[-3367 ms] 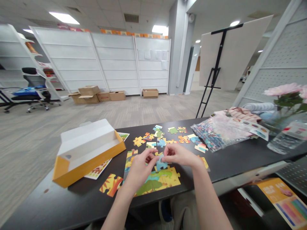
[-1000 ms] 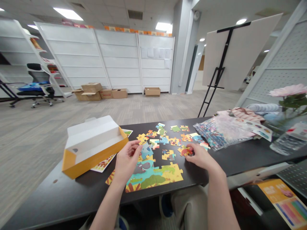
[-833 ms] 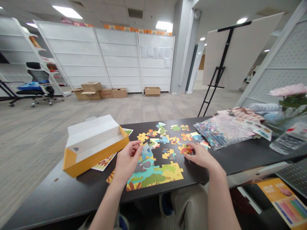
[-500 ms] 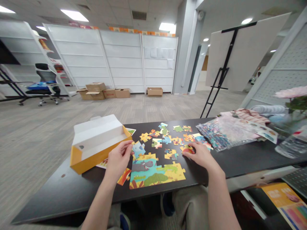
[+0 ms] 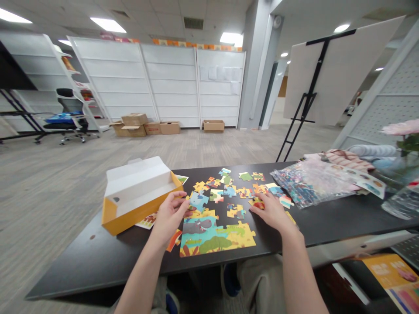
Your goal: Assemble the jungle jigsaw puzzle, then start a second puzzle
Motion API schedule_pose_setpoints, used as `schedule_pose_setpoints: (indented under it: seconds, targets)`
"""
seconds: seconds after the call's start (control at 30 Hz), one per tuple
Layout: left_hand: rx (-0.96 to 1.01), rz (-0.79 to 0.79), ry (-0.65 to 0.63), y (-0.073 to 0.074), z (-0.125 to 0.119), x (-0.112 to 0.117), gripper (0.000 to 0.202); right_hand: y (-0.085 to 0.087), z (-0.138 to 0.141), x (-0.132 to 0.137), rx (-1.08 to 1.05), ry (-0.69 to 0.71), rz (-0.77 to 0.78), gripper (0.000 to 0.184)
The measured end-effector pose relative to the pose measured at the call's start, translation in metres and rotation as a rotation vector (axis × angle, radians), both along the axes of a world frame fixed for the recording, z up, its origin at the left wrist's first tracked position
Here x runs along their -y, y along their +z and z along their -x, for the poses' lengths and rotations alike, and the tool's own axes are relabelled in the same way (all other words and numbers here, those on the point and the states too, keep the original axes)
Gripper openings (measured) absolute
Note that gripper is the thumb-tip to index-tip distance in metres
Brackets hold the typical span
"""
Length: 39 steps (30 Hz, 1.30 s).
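Observation:
A partly joined jigsaw puzzle (image 5: 214,237) with a grey hippo and a green crocodile lies at the table's front edge. Above its left corner is a blue elephant puzzle piece (image 5: 199,199); the bent fingers of my left hand (image 5: 170,214) close on that piece's left edge. My right hand (image 5: 271,211) has thumb and fingers around a yellow and red puzzle piece (image 5: 257,204), flat on the table. Between the hands lies a yellow piece group (image 5: 236,212). Several loose pieces (image 5: 229,190) are spread behind. An orange-red piece (image 5: 174,240) sits left of the joined part.
An open yellow box (image 5: 140,209) with a white inside stands on the black table (image 5: 98,257) at left. To the right are a clear plastic bag (image 5: 310,185) of colourful bits, rolled cloths (image 5: 348,158) and a glass vase (image 5: 401,200) with a pink flower.
The view has shifted slightly. My left hand has moved a little over the elephant piece's edge. My right hand stays at the yellow and red piece, its fingers reaching slightly farther forward.

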<state>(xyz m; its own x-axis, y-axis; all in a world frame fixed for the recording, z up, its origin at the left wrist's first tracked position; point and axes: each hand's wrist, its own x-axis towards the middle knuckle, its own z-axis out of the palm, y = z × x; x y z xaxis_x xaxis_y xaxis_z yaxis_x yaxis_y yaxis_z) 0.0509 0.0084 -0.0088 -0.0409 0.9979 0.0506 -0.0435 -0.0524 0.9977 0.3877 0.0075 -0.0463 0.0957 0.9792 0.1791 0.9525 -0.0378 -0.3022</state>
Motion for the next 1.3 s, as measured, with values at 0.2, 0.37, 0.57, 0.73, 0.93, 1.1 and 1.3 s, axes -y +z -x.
schedule_pose_setpoints:
  seconds: [0.2, 0.37, 0.57, 0.73, 0.93, 1.1, 1.3]
  targets:
    - [-0.086, -0.053, 0.055, -0.003, 0.005, -0.003, 0.051, -0.005, -0.003, -0.002, -0.001, 0.009, -0.032, 0.047]
    - [-0.207, -0.098, 0.124, -0.001, 0.018, -0.005, 0.050, -0.006, -0.005, -0.001, -0.016, 0.023, -0.038, 0.043]
    - [-0.297, -0.045, 0.088, -0.006, 0.034, -0.003, 0.058, -0.008, -0.004, -0.001, -0.002, 0.013, -0.056, 0.042]
    - [-0.384, 0.016, 0.089, -0.017, 0.059, 0.003, 0.057, -0.006, -0.003, 0.000, 0.003, -0.007, -0.100, 0.035]
    - [-0.569, 0.004, 0.193, -0.030, 0.089, 0.007, 0.048, 0.012, 0.022, 0.002, -0.159, 0.224, -0.117, 0.027]
    - [-1.029, -0.084, 0.328, -0.026, 0.088, 0.011, 0.035, 0.024, 0.052, 0.003, -0.173, 0.305, 0.042, 0.032]
    - [-1.378, -0.057, 0.330, -0.005, 0.070, 0.024, 0.036, 0.030, 0.061, 0.001, -0.182, 0.298, 0.098, 0.035]
